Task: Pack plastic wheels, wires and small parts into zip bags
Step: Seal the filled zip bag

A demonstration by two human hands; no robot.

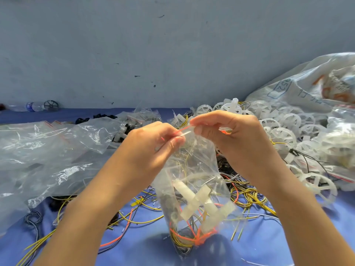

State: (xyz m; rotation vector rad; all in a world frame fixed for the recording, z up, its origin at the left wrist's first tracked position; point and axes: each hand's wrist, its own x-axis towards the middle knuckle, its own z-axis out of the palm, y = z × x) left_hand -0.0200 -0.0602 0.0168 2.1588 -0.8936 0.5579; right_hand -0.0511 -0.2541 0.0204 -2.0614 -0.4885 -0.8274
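1. Nearest, at six o'clock, the blue cloth [240, 252] carries loose wires [142, 219] in yellow, orange and black. They lie spread within easy reach, probably as stock for filling.
2. Just beyond, the zip bag [192, 169] hangs upright from the fingers, so its load settles low. White plastic parts [196, 198] lie crossed over bundled wires [192, 238] at the bottom. Whether the bag's base touches the cloth, I cannot tell.
3. At the bag's twelve o'clock, both hands close on the zip strip [184, 133]. The left hand [151, 146] pinches it from the nine o'clock side. The right hand [230, 135] pinches it from three o'clock, fingers curled tight. This looks like pressing the seal closed, but how much of the strip is sealed cannot be told.
4. At nine o'clock a heap of empty zip bags [48, 150] waits beside the left forearm. At three o'clock the white wheels [288, 127] are piled near the right hand, so either supply is one reach away.
5. Farther, at two o'clock, a large sack [299, 87] slumps behind the wheels.
6. Farthest, at ten o'clock, a bottle [32, 106] and a dark wheel [51, 105] lie against the wall [134, 45], out of the working area.
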